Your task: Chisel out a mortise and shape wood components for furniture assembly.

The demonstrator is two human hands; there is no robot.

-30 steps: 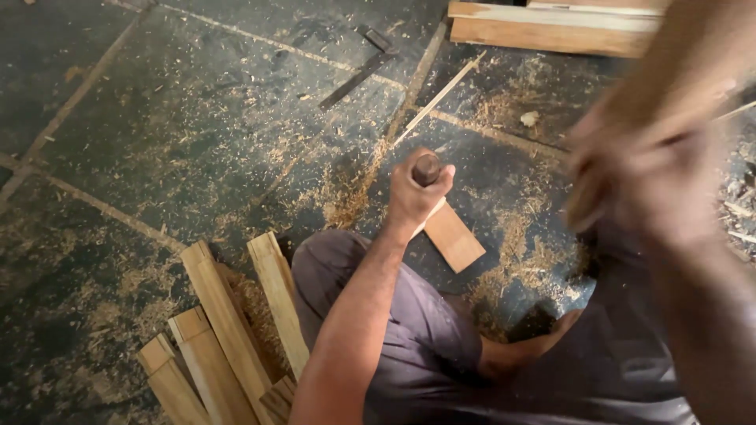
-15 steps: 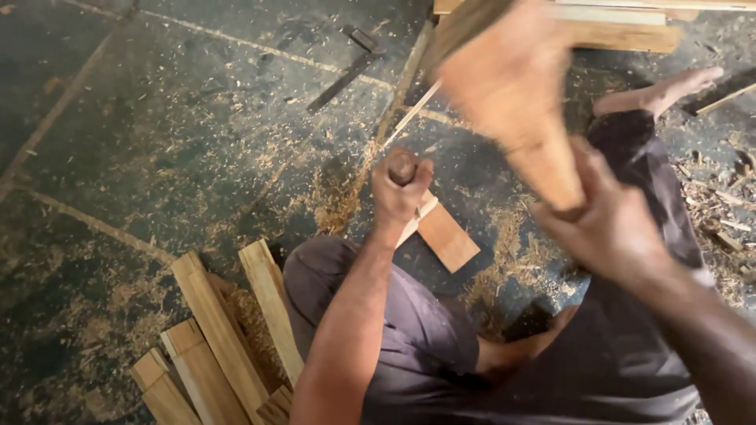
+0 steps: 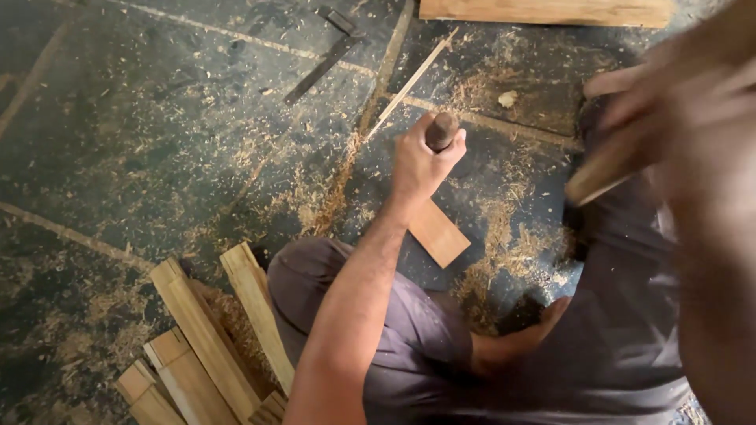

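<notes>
Now we see our left hand (image 3: 421, 161) with its fingers wrapped tight around the dark rounded handle of a chisel (image 3: 441, 130), which stands nearly upright. Its lower end is hidden behind the hand, but it points down at the small flat wooden block (image 3: 439, 232) lying on the floor (image 3: 142, 134) just below the fist. The block's long axis runs diagonally, from the hand toward the lower right. Our right hand (image 3: 677, 102) is raised well above and to the right, blurred, its fingers closed around a wooden mallet handle (image 3: 602, 169). So the left hand is the nearer one to the block. We find no packages, labels or signs; only wooden slats (image 3: 209, 330) at lower left and sawdust.
</notes>
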